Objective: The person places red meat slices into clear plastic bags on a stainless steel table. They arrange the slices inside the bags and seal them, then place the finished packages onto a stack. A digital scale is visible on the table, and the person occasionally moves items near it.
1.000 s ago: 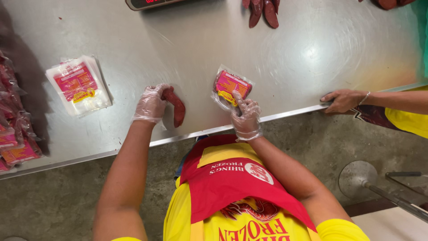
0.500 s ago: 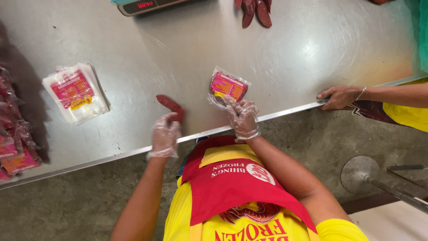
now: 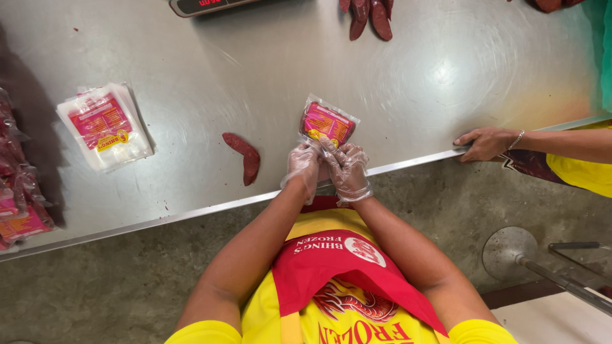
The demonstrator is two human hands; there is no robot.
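Steel table [image 3: 191, 57], brushed and scuffed, its front edge running slightly uphill to the right; below it a bare concrete floor [image 3: 95, 280]. Far left edge: filled red packs [image 3: 16, 204], piled. Next: a stack of empty printed pouches [image 3: 105, 126], flat, lying askew. Top edge: the base of a scale [image 3: 210, 5], partly cut off. Centre-left: one dark red sausage [image 3: 244, 157], loose on the steel, bent, apart from the hands. Centre: left hand [image 3: 302, 164], gloved, fingers curled together and pinching the near end of the pouch [image 3: 327, 122] — a clear bag with a pink label, holding something dark red, resting on the table just inside the front edge. Its long axis runs from the hands away towards the scale, tilted a little right; the gripped end points at the person. Right hand [image 3: 349, 169], gloved, fingers bunched on the same end, touching the left. Top centre: more sausages [image 3: 370, 14]. Right: another person's bare hand [image 3: 484, 143] — fingers flat on the table edge. Lower right: a round metal stand [image 3: 510, 251].
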